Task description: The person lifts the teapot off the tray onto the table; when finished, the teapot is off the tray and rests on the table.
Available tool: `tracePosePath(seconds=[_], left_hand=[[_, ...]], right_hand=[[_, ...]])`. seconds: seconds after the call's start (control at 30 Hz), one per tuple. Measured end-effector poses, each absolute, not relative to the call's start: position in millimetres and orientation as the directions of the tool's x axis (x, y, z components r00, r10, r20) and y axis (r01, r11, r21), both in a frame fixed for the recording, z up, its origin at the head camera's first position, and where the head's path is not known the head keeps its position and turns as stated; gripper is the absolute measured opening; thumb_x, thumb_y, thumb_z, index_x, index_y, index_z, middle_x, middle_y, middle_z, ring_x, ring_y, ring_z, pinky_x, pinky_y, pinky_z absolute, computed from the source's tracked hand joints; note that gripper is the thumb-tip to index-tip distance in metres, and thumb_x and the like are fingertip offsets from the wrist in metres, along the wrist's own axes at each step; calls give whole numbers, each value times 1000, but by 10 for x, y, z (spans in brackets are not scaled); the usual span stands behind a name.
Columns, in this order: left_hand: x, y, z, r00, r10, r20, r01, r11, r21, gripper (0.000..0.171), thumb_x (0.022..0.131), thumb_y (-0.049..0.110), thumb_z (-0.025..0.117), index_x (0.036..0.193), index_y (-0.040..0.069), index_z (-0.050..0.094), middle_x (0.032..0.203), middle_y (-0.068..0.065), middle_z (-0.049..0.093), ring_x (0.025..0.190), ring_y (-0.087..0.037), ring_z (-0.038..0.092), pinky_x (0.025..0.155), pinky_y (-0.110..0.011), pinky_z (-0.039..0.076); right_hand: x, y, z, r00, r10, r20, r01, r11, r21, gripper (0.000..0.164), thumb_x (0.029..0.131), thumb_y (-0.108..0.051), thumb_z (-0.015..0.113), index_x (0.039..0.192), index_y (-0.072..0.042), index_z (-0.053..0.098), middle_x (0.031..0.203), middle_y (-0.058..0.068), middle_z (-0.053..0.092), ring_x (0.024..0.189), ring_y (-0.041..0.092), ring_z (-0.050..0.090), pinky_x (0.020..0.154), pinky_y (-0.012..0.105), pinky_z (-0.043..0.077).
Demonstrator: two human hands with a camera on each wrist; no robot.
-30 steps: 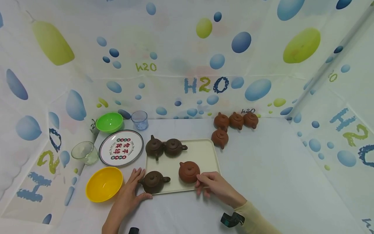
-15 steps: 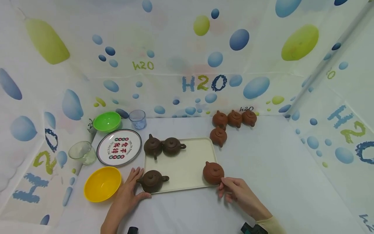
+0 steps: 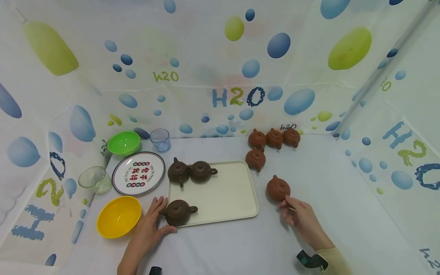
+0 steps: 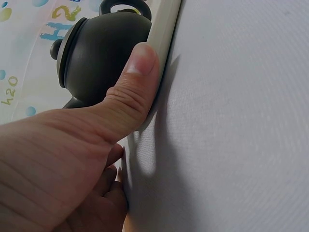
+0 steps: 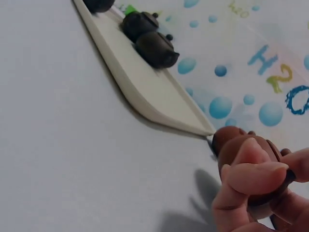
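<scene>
My right hand (image 3: pixel 304 219) pinches the handle of a reddish-brown clay teapot (image 3: pixel 277 189), held just right of the cream tray (image 3: pixel 223 204). In the right wrist view, fingers and thumb cover much of that teapot (image 5: pixel 236 147). At the tray's near left corner rests my left hand (image 3: pixel 149 225), its thumb along the front edge and its fingers along the left side. A dark brown teapot (image 3: pixel 178 212) sits on the tray by that hand and shows close behind the thumb (image 4: pixel 140 63) in the left wrist view. Two more dark teapots (image 3: pixel 201 171) stand at the tray's back left.
Several reddish-brown teapots (image 3: pixel 256 159) cluster behind the tray's right corner. Left of the tray are a lettered plate (image 3: pixel 120 177), a yellow bowl (image 3: pixel 118 217), a green bowl (image 3: pixel 123 143), a blue glass (image 3: pixel 160 140) and a clear glass bowl (image 3: pixel 94 179). Patterned cloth surrounds the table.
My right hand has carried the reddish-brown teapot from the middle of the tray rightward, past its right edge. The left hand and the dark teapots keep their places.
</scene>
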State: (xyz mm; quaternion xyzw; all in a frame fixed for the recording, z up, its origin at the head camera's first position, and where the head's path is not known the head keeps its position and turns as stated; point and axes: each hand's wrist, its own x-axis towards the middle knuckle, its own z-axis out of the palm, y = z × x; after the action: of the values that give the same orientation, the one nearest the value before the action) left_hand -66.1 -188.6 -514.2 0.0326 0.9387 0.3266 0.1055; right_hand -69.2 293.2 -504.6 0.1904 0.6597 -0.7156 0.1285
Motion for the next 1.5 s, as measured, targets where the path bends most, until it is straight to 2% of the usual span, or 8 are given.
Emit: tracePosePath(seconds=[0.23, 0.67, 0.97, 1.2, 1.37, 1.5], left_hand=[[-647, -1882, -5126, -971, 128, -201, -26, 781, 624, 107, 78, 41, 93, 165, 7, 40, 175, -22, 30, 164, -50, 19, 130, -68, 25], [-655, -1863, -5132, -972, 127, -197, -26, 775, 631, 106, 79, 38, 94, 165, 7, 40, 175, -22, 30, 164, -50, 19, 129, -69, 23], [-655, -1861, -5151, -973, 133, -188, -16, 776, 630, 106, 78, 38, 94, 165, 8, 41, 175, -22, 30, 164, -50, 20, 129, -69, 24], [-659, -1872, -5148, -976, 131, -174, -7, 779, 627, 106, 78, 37, 94, 165, 8, 41, 175, -22, 31, 164, -50, 20, 129, -69, 24], [-663, -1879, -5127, -972, 125, -198, -26, 783, 621, 106, 79, 38, 93, 165, 8, 40, 176, -21, 29, 165, -49, 18, 130, -68, 22], [-669, -1877, -5108, -970, 125, -210, -33, 785, 618, 106, 79, 40, 93, 165, 8, 40, 176, -21, 30, 165, -48, 18, 131, -67, 23]], right_hand=[[-1050, 3035, -5133, -892, 114, -437, 421, -136, -897, 35, 115, -36, 49, 98, -15, 71, 94, -7, 72, 69, 5, 56, 51, 14, 38], [-1712, 3095, -5128, -913, 115, -391, 363, -204, -909, 35, 115, -33, 51, 93, -15, 71, 89, -8, 70, 64, 3, 52, 48, 14, 36], [-1958, 3066, -5101, -910, 104, -401, 379, -178, -908, 32, 115, -36, 50, 104, -12, 69, 93, -7, 72, 69, 3, 52, 49, 14, 38], [-2059, 3066, -5065, -893, 85, -443, 428, -151, -891, 31, 114, -37, 51, 106, -12, 67, 93, -5, 73, 68, 4, 53, 50, 15, 38], [-2083, 3078, -5049, -884, 59, -464, 459, -82, -885, 34, 114, -40, 50, 112, -10, 66, 95, -3, 76, 67, 5, 54, 50, 14, 38], [-2076, 3113, -5059, -879, 42, -476, 471, -89, -878, 38, 114, -44, 50, 116, -9, 65, 97, -3, 75, 69, 5, 57, 50, 14, 40]])
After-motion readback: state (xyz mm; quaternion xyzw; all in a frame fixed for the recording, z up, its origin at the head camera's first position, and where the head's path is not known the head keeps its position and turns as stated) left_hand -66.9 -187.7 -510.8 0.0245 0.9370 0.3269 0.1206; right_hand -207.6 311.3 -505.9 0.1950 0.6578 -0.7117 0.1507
